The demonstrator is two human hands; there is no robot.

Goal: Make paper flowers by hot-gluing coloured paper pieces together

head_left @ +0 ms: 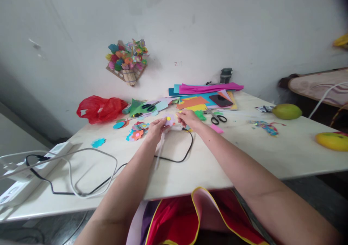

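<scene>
In my left hand (pixel 156 129) is a lilac paper flower (pixel 170 120) with a yellow centre, gripped by its left edge. Just right of the flower, my right hand (pixel 187 118) is pinched on what looks like a small yellow paper piece (pixel 179 112). Below both hands lies a white device (pixel 176 128), probably a glue gun, partly hidden, with a black cord (pixel 191 143) and a translucent stick (pixel 160 152) at its left. Beside my left hand several cut paper flowers (pixel 136 135) lie in a pile.
Black-handled scissors (pixel 219 119) lie right of my hands; a second pair (pixel 150 106) rests farther back. Coloured sheets (pixel 194 102) and a phone (pixel 220 100) are at the back. A red plastic bag (pixel 102 109), power strip (pixel 35 174) and looping cables occupy the left, mangoes (pixel 287 111) the right.
</scene>
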